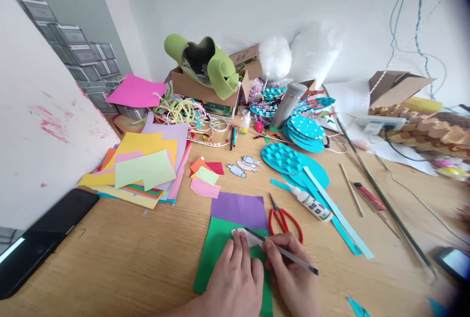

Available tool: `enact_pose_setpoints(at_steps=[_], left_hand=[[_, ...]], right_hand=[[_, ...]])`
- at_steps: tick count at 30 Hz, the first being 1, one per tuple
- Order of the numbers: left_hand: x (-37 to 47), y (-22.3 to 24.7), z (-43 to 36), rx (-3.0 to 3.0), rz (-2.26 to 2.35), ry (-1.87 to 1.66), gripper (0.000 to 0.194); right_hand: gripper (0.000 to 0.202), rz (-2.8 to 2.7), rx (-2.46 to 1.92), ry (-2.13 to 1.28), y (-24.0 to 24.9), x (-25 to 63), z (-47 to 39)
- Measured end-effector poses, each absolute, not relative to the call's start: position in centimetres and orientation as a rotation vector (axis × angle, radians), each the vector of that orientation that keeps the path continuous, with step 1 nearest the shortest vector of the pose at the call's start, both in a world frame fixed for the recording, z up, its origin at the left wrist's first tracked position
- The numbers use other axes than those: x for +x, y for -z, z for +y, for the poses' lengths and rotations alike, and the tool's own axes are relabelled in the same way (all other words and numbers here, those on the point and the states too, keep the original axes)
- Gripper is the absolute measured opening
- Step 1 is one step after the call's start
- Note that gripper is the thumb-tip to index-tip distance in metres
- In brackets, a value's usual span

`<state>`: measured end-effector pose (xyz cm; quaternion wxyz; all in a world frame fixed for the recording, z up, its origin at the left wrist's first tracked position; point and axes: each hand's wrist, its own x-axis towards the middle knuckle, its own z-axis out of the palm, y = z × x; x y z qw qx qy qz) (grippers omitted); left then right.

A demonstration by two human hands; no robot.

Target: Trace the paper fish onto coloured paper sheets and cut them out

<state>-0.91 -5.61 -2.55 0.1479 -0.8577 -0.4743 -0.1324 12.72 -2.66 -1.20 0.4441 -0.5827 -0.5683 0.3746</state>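
Observation:
On the table, a green sheet (pixel 209 253) overlaps a purple sheet (pixel 238 207). A small white paper cutout (pixel 253 239) lies at the green sheet's upper edge. The fingertips of my left hand (pixel 237 278) press on the cutout, fingers extended and flat. My right hand (pixel 292 275) pinches a grey pen (pixel 299 260), its tip at the cutout's top edge. Red-handled scissors (pixel 282 219) lie just beyond my right hand. Several small fish cutouts (pixel 237 170) sit farther back, beside small coloured paper pieces (pixel 205 188).
Stacked coloured paper (pixel 145 170) and a black phone (pixel 47 234) are at the left. A glue bottle (pixel 314 207), blue strips (pixel 340 214), a wooden stick (pixel 351 190) and a red cutter (pixel 370 195) lie right. A box (pixel 201 94) and grey flask (pixel 288 105) stand behind.

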Motion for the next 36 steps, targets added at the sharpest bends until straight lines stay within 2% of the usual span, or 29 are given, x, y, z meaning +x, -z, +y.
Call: enact_pose_setpoints(at_steps=[24,36], left_hand=[[-0.9,2.14,-5.57,-2.435,-1.372,0.445,0.013],[-0.98,2.14,-5.65,-2.487,-1.379,0.37,0.018]], right_hand=[[0.029,-1.392,-1.497,-0.905,0.92,12.74,-2.65],[0.029,-1.376,-1.505,-0.885,0.85,12.84,-2.65]])
